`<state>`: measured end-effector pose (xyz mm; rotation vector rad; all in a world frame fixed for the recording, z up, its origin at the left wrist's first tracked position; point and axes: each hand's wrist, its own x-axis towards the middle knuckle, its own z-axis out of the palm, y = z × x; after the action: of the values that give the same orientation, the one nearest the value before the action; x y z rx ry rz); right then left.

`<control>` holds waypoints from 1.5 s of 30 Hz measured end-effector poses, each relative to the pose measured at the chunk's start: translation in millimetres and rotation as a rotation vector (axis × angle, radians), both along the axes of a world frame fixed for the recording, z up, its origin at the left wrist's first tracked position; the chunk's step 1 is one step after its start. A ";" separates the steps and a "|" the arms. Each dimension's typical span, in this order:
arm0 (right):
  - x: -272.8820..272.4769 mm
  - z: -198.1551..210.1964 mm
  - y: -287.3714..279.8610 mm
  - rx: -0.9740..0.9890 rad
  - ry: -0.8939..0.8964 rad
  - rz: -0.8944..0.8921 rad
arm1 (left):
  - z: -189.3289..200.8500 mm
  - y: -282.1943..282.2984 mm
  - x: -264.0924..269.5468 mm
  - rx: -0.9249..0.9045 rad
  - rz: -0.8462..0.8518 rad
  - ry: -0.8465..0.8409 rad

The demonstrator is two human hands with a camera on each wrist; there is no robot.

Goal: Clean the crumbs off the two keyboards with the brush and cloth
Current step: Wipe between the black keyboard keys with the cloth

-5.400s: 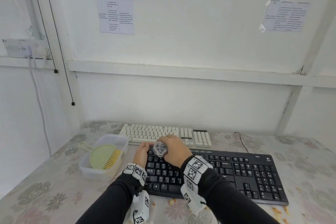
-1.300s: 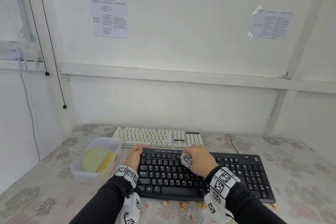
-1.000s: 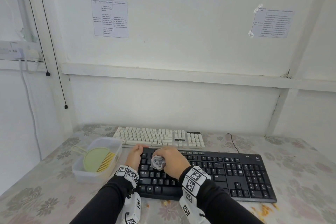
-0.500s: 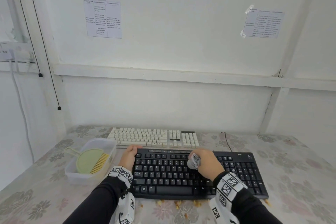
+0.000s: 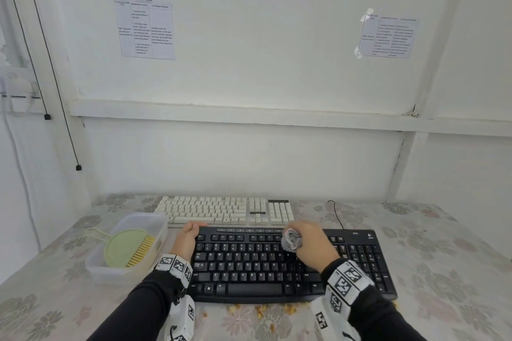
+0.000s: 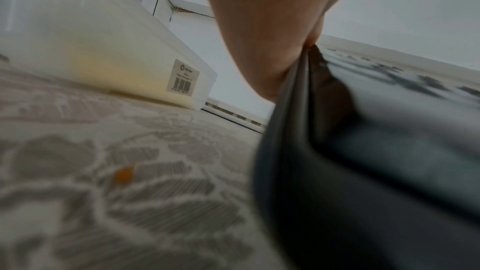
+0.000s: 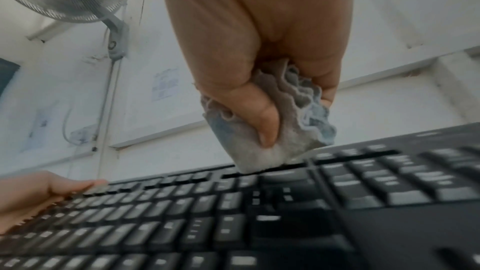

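Right hand gripped bunched cloth on black keyboard, upper rows. Left hand clasped its left edge. Crumbs lined near edge. Brush lay in tub left; white keyboard behind.

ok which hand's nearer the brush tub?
Left. The left hand grips the black keyboard's left end, right beside the tub; the right hand wipes with the cloth farther right, mid-keyboard.

We see black long sleeves on both arms, each wrist wrapped in a white band printed with black square fiducial markers; bare hands emerge beyond.
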<state>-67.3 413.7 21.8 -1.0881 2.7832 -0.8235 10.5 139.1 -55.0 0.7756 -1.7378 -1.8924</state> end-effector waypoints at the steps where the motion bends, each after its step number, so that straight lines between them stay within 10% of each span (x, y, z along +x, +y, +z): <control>1: 2.8 -2.5 -7.3 -0.008 0.010 0.042 | -0.9 -0.5 -0.5 0.000 0.002 0.003; 21: -54.9 -14.6 112.5 0.002 0.035 -0.342 | 0.1 1.9 -1.2 -0.025 0.039 0.035; 33: -32.0 -11.3 56.9 -0.005 -0.028 -0.030 | 0.9 1.7 -0.2 -0.023 0.042 0.012; 45: -65.3 -19.1 134.9 -0.056 -0.043 -0.340 | -0.3 -0.9 -1.4 -0.071 0.040 -0.023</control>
<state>-132.6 548.6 2.7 -0.5991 2.9674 -0.9445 9.1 138.1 -55.2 0.8018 -1.7798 -1.7920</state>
